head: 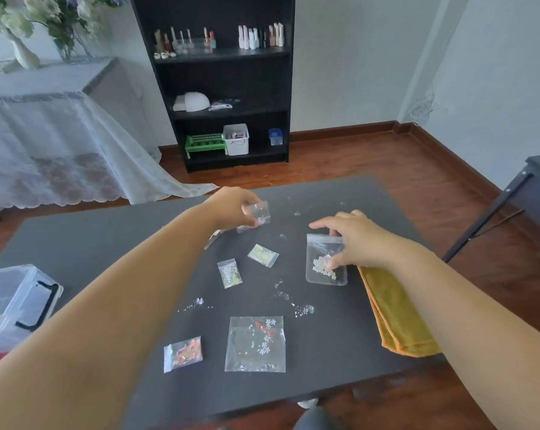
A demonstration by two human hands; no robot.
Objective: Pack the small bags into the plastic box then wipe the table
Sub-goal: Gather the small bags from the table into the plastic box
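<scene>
Two hands grip zip bags: left hand (pixel 231 206) pinches one (pixel 260 211), right hand (pixel 352 240) another (pixel 326 259) mid-frame. Light, slippery, probably limp; pinch corners.

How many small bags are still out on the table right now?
7: two at the left hand, one under the right hand, two mid-table, two near the front edge. Others may be hidden.

Both bare forearms reach forward. The left hand (pixel 231 209) pinches with curled fingers; the right hand (pixel 354 240) pinches too, thumb low.
</scene>
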